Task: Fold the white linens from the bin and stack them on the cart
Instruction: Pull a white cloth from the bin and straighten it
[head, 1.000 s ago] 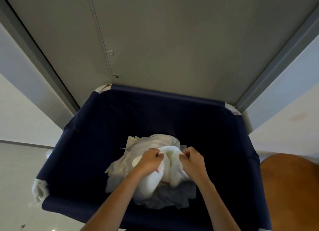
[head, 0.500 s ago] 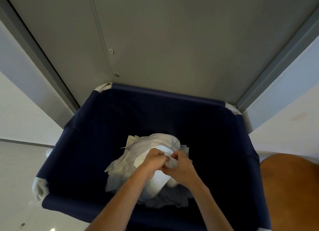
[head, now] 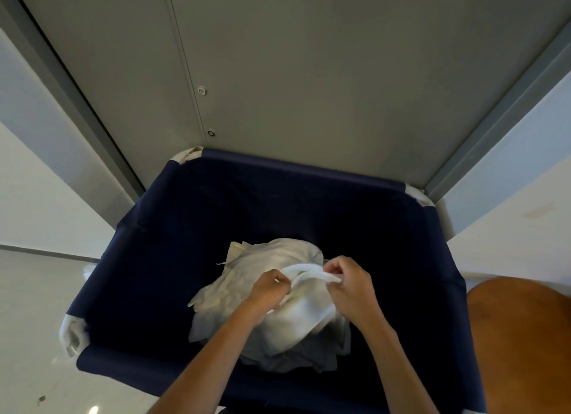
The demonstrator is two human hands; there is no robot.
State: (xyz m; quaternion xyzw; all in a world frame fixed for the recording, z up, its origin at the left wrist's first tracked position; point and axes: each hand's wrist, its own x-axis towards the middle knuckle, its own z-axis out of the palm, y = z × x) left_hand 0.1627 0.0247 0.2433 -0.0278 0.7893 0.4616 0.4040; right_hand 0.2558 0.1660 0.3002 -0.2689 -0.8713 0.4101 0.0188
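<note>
Grey wall panels point(head: 309, 73) behind; I saw the navy bin point(head: 216, 215) holding a heap of white linens point(head: 265, 259). My left grip point(head: 269, 290) and right grip point(head: 352, 288) each pinched one cloth point(head: 306, 317) by its edge, atop the heap.

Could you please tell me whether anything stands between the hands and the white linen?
Nothing visible does. The left hand and right hand pinch the top white linen by its edge, above the pile in the navy bin.
</note>
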